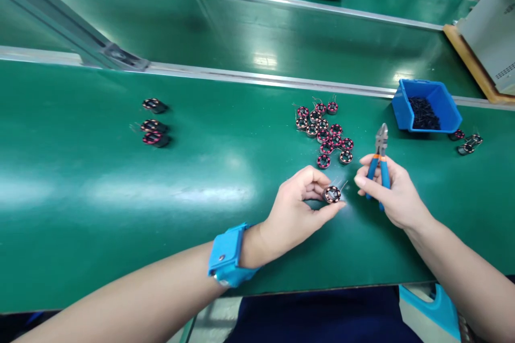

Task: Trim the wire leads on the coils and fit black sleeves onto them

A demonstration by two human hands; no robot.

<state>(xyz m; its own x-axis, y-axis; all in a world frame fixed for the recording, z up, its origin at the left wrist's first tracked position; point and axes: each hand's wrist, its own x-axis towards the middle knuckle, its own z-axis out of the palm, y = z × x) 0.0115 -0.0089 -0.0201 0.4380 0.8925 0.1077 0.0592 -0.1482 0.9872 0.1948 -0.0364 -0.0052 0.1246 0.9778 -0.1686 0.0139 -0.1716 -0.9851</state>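
Three coils (151, 125) lie apart at the left of a glossy green bench (80, 198), toward its far edge. Nearer the front edge, the left hand (295, 211) pinches a wound ring (332, 201) — its leads (344, 186) long, apparently uncut. Over a dozen coils cluster (323, 135) beyond, suggesting an early stage. The right hand (398, 195) grips cutters (385, 171) — left of a blue bin (450, 110); metal rails (261, 77) cross behind.

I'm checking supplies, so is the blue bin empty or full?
Partly filled: small black pieces are heaped inside the blue bin, with bare wall showing above them.
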